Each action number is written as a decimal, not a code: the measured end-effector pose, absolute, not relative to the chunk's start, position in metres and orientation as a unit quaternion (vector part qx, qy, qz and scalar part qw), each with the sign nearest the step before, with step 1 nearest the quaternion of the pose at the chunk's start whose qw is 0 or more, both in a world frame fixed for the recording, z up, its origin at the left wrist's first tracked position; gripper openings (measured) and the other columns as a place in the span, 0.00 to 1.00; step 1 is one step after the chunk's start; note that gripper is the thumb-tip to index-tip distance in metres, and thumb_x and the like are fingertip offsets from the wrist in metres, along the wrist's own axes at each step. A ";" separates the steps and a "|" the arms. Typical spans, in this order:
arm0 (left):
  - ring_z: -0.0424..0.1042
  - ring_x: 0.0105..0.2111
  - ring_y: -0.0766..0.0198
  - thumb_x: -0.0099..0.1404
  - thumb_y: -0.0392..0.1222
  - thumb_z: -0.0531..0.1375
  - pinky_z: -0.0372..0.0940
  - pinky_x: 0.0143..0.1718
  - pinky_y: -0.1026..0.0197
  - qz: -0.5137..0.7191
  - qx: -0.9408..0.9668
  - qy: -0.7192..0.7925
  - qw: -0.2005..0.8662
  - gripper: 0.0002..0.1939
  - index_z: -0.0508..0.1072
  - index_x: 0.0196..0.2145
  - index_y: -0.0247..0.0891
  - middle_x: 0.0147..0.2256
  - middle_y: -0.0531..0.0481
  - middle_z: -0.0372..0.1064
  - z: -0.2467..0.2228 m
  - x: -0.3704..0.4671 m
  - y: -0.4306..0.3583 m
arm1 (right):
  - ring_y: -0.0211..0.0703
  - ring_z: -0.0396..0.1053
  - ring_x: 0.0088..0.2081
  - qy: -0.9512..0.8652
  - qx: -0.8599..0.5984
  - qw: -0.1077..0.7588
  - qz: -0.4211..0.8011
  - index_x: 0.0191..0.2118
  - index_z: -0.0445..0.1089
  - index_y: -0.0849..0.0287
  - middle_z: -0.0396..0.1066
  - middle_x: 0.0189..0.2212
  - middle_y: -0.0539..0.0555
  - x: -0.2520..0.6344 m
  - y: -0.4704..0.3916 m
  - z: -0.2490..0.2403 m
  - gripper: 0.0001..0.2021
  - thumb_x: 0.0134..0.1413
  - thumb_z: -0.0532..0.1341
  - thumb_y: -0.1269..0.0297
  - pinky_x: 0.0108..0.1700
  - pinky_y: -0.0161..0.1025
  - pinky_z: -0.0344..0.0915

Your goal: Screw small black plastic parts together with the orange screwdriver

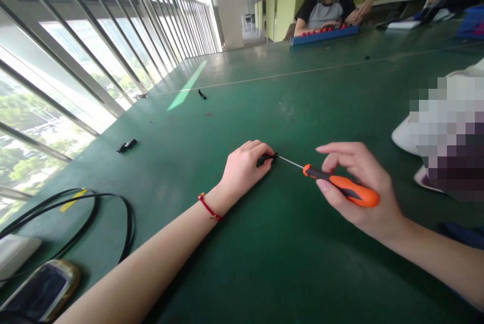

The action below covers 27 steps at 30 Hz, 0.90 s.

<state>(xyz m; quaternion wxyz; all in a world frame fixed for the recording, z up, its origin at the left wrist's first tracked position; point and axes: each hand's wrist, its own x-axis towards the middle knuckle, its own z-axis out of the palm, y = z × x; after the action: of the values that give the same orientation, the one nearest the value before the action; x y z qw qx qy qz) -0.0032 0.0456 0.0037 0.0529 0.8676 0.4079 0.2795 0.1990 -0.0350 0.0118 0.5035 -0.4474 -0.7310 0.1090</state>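
My left hand (247, 167) rests on the green table, its thumb and fingers closed around a small black part (265, 159). Most of that part is hidden by the fingers, so its kind does not show. In my right hand (363, 193) lies a screwdriver (351, 190) with an orange and black handle, held lightly between thumb and fingers, the index finger raised off it. The screwdriver's thin metal shaft points left, and its tip meets the right end of the black part.
Small black pieces (127, 146) lie on the green table (234, 112) to the left. Black cables (130, 223) and a phone-like device (41, 288) occupy the near left corner. A metal railing (124, 36) borders the left side. Across the table, a person sits behind a blue tray (327, 36).
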 end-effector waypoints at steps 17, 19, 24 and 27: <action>0.72 0.35 0.63 0.58 0.39 0.58 0.66 0.41 0.60 0.345 0.786 0.467 0.210 0.06 0.74 0.32 0.38 0.33 0.52 0.74 0.001 -0.007 0.057 | 0.39 0.69 0.30 -0.782 -0.414 0.447 0.130 0.35 0.69 0.54 0.73 0.29 0.49 0.196 -0.038 0.014 0.06 0.51 0.59 0.71 0.31 0.37 0.68; 0.72 0.35 0.63 0.57 0.39 0.58 0.66 0.41 0.60 0.337 0.790 0.469 0.204 0.06 0.74 0.32 0.38 0.33 0.51 0.74 0.002 -0.007 0.056 | 0.38 0.69 0.30 -0.782 -0.411 0.452 0.126 0.35 0.69 0.54 0.74 0.30 0.50 0.196 -0.037 0.014 0.06 0.51 0.59 0.71 0.30 0.36 0.68; 0.71 0.36 0.62 0.57 0.37 0.58 0.66 0.42 0.59 0.335 0.798 0.469 0.177 0.06 0.74 0.33 0.38 0.34 0.51 0.74 0.002 -0.007 0.057 | 0.39 0.70 0.31 -0.780 -0.417 0.448 0.131 0.35 0.69 0.54 0.74 0.30 0.50 0.196 -0.037 0.014 0.06 0.51 0.59 0.71 0.31 0.36 0.68; 0.71 0.36 0.62 0.57 0.37 0.58 0.66 0.41 0.59 0.337 0.798 0.469 0.174 0.07 0.74 0.33 0.38 0.34 0.50 0.73 0.002 -0.007 0.056 | 0.39 0.70 0.30 -0.776 -0.422 0.449 0.135 0.35 0.70 0.54 0.74 0.30 0.50 0.196 -0.037 0.014 0.06 0.51 0.59 0.70 0.31 0.36 0.68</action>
<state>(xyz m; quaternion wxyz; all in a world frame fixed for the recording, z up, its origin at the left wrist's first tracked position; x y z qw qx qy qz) -0.0065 0.0565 0.0020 0.1737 0.7979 0.4685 0.3371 0.1956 -0.0371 0.0136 0.4490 -0.4221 -0.7760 0.1345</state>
